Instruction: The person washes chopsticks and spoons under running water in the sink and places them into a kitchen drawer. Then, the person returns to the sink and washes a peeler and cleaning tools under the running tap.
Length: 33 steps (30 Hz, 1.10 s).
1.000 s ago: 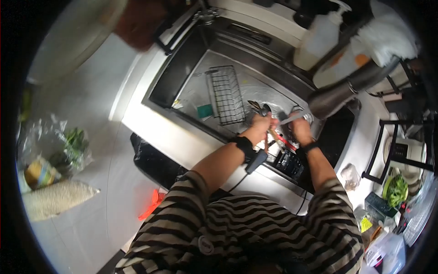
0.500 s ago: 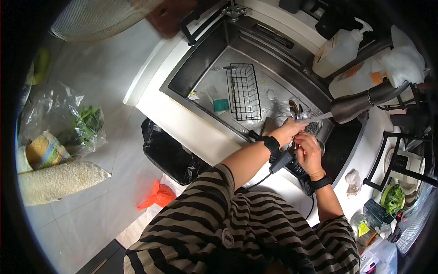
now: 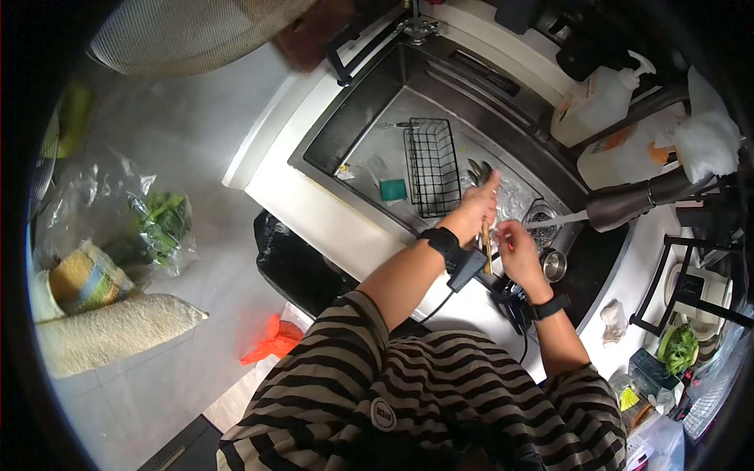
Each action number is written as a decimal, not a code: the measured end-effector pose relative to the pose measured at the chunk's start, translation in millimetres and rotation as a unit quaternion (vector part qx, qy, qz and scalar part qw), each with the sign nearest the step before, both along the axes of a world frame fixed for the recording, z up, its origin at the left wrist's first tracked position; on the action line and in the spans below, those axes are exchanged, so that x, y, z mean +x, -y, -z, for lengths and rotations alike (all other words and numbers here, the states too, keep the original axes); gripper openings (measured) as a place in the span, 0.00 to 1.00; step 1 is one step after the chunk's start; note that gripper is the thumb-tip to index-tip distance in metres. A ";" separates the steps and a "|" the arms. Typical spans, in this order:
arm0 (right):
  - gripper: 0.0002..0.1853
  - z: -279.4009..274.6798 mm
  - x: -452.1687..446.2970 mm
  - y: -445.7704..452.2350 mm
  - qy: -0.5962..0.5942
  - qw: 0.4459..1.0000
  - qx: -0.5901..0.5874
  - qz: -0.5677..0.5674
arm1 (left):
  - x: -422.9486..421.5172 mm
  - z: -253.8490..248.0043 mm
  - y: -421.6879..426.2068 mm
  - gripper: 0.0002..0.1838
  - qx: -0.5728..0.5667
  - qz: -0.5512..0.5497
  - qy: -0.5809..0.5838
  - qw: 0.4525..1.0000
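My left hand is closed around a bundle of utensils over the sink. Dark spoon-like ends stick out beyond the fingers, and a wooden handle comes out below. Close on its right is my right hand, its fingers curled near the handle; what they hold, if anything, is too small to tell. Water runs from the faucet towards a round strainer just beyond my right hand. Left of the bundle stands a black wire basket.
A green sponge lies in the sink. Pump bottles stand along its far right edge. At the lower left are a black bin bag and an orange bag. Leafy greens sit at the right.
The head view has shifted. My left hand has moved away from the water stream with the utensils, and the hands are now slightly apart. The wooden handle shows more plainly.
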State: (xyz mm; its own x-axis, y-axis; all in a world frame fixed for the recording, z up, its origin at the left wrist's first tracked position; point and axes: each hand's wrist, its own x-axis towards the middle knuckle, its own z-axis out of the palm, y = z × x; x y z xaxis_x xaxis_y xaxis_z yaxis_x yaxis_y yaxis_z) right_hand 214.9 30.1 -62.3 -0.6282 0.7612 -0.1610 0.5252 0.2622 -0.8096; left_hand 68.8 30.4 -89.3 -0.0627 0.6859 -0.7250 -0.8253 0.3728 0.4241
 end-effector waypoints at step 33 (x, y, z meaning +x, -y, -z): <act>0.15 182.3 -331.7 -65.5 0.288 0.902 0.270 -0.173 | -163.1 -47.1 133.6 0.15 0.059 -0.136 -0.086 0.985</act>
